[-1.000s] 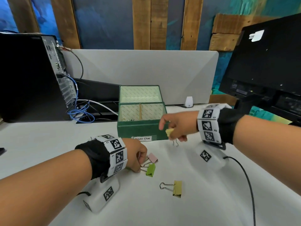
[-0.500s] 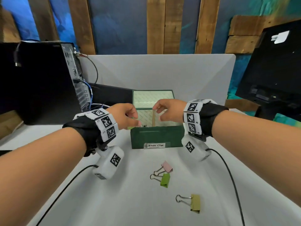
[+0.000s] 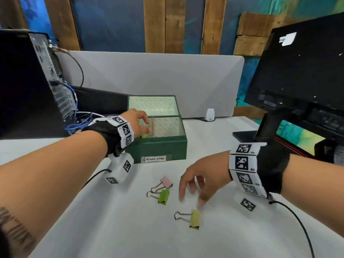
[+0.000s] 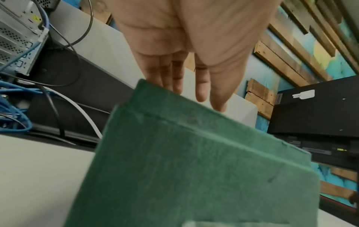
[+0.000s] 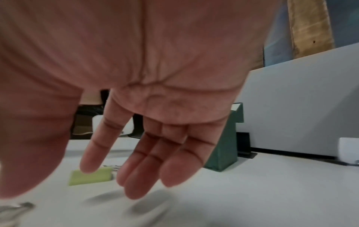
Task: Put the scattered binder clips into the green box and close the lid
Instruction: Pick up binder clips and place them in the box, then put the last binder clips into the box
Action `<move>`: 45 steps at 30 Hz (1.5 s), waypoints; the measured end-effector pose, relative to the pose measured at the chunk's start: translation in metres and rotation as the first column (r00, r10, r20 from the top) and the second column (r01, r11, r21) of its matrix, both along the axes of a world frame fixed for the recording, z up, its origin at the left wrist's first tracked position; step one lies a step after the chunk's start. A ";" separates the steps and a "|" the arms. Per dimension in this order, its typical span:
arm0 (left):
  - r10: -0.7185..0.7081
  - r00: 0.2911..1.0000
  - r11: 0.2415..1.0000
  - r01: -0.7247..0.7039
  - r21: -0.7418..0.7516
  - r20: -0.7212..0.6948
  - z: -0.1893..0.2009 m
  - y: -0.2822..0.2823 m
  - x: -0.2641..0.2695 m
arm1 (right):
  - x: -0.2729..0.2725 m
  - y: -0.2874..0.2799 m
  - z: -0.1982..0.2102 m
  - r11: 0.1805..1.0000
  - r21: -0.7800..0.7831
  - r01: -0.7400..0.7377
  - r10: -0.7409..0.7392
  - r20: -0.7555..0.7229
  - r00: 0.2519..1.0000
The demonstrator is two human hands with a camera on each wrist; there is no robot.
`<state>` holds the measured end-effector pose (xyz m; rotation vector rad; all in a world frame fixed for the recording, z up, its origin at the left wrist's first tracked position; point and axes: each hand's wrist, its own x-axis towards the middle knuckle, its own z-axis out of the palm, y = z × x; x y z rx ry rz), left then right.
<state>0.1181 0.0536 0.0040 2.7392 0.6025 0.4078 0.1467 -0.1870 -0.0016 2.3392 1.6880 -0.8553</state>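
Head view: green box sits on the white counter, lid swung up and back behind it, so the compartments stay open for drops; a handwritten label is on its front wall. Left hand hovers over the box's left compartment, fingers loosely spread, holding nothing; a scrap of yellow-green shows inside just below it, probably a clip already in. In front of the box lie three binder clips: pink clip and green clip side by side, their wire handles touching, and yellow clip nearer the person, apart from that pair. Right hand hangs low in front of the box, between the pair and the yellow clip, fingers apart and pointing down, empty; likely placed to pinch the next clip. Left wrist view: left hand's fingers extend straight, slightly parted, above the box's near wall; nothing between them. Right wrist view: right hand's fingers are relaxed and separated just above the counter, a pale green clip lying past the fingertips, the box further off to the right, lid up. Judgement: three clips left to collect, lid closing comes last.
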 end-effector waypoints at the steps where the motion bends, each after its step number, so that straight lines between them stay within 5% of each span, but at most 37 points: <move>1: -0.006 1.000 1.000 0.006 0.017 -0.002 -0.001 -0.005 -0.004 | -0.004 -0.001 -0.001 1.000 -0.005 -0.026 0.026 -0.019 0.999; 6: -0.248 0.966 0.962 0.254 0.100 -0.068 0.006 -0.044 -0.033 | -0.018 -0.001 -0.006 0.990 -0.041 -0.137 0.133 -0.085 0.987; 11: -0.418 0.754 0.888 0.457 -0.052 -0.507 -0.016 -0.082 -0.058 | -0.017 0.002 -0.014 0.981 -0.068 -0.181 0.175 -0.082 0.981; 17: -0.428 0.616 0.844 0.535 -0.047 -0.661 -0.030 -0.093 -0.054 | -0.010 0.000 -0.018 0.989 -0.072 -0.127 0.126 -0.011 0.992; 26: -0.385 0.711 0.881 0.473 -0.006 -0.589 -0.040 -0.089 -0.057 | 0.019 -0.003 -0.021 0.994 0.019 0.106 -0.104 -0.083 0.991; 35: -0.382 0.782 0.884 0.464 0.051 -0.492 -0.042 -0.079 -0.064 | 0.031 -0.001 -0.019 0.979 0.091 0.182 -0.172 -0.110 0.979; 42: -0.273 0.957 0.962 0.275 0.004 -0.100 0.007 -0.044 -0.048 | 0.037 0.003 -0.006 0.952 0.179 0.247 -0.230 -0.110 0.967; 45: -0.183 0.977 0.983 0.185 -0.010 0.109 0.023 -0.027 -0.034 | 0.039 0.006 0.001 0.939 0.224 0.260 -0.239 -0.116 0.964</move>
